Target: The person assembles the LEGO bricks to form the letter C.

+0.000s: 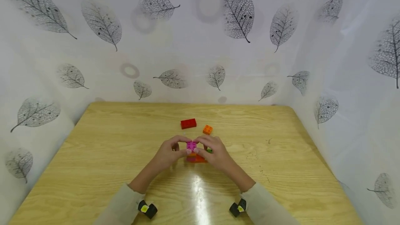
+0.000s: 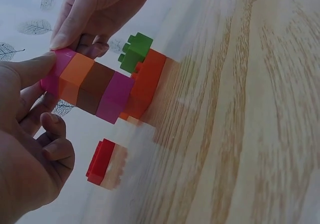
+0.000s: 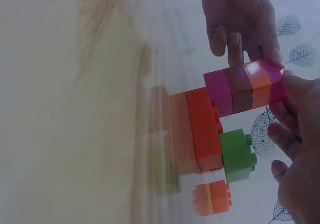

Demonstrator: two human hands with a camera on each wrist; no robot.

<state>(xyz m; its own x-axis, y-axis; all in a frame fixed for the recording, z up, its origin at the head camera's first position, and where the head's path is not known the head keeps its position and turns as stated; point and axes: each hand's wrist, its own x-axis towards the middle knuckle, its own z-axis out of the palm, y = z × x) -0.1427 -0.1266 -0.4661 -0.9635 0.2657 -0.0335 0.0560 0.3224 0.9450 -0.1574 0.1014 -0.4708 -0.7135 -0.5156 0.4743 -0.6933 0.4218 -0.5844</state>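
Observation:
A tower of toy building bricks stands at one end of a long orange-red brick on the table. From the bottom, it runs through a purple-pink brick, a brown brick, an orange brick and a pink brick on top. My left hand pinches the top pink brick from the left, thumb and fingertip on its sides. From the right, my right hand pinches the same brick. A green brick sits on the long brick's other end, partly hidden behind the right hand in the head view.
Beyond the hands lie a loose red brick and a small orange brick. The wooden table meets a white leaf-patterned curtain at the back and sides.

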